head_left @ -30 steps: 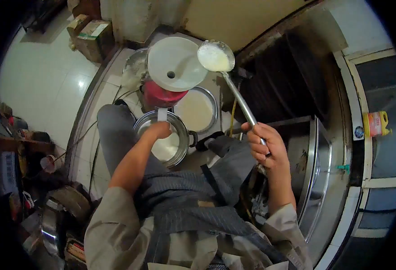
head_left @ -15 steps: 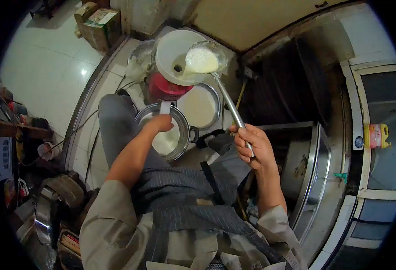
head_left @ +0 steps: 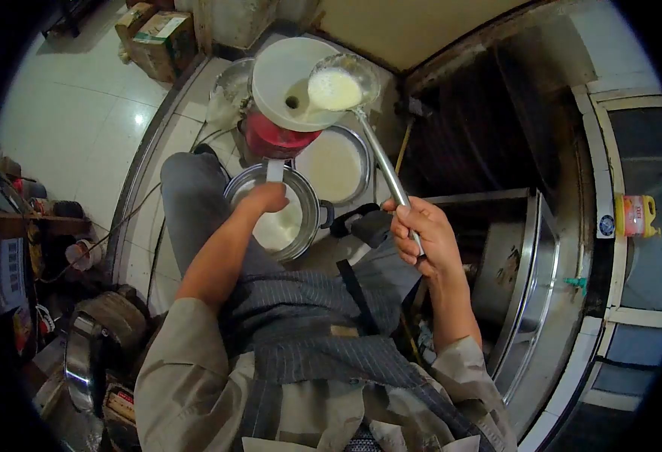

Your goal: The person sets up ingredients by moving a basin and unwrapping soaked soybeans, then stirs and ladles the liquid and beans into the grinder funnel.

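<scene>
I see right hand (head_left: 425, 233) gripping a silver long-handled metal ladle (head_left: 377, 153) of creamy-white liquid (head_left: 335, 90); can't tell grip of left hand (head_left: 269, 197).

Right hand (head_left: 425, 233) holds a ladle (head_left: 382, 160) over a white funnel (head_left: 277, 81); left hand (head_left: 268, 197) grips, seemingly, a pale handle (head_left: 274, 170)

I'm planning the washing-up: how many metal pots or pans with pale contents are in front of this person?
2: the pot below the left hand, and the shallow pan to the pot's upper right. Others may be hidden behind the white funnel.
</scene>
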`<state>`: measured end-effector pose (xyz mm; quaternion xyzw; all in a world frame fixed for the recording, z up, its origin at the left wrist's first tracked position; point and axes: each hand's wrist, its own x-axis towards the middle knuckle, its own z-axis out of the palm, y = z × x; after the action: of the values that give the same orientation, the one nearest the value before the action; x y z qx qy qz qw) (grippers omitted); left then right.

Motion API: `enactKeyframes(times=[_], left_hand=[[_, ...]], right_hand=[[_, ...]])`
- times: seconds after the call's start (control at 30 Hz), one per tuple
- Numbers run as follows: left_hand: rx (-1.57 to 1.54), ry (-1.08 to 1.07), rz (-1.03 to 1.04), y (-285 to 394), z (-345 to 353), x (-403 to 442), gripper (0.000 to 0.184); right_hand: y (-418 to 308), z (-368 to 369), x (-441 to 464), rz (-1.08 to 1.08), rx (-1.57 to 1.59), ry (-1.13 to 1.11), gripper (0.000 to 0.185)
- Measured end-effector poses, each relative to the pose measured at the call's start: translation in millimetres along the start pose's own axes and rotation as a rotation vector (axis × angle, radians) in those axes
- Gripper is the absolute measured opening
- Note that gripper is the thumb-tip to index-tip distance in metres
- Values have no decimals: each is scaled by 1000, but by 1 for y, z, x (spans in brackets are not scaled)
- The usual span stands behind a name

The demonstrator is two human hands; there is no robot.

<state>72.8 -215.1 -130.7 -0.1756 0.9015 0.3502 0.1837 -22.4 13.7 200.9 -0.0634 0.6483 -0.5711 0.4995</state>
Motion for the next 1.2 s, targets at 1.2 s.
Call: enactKeyframes(times=[1.2], left_hand=[[-117, 235, -399, 8, -56, -23, 37]], right_hand=[[11, -3, 0, -67, -71, 76, 19]])
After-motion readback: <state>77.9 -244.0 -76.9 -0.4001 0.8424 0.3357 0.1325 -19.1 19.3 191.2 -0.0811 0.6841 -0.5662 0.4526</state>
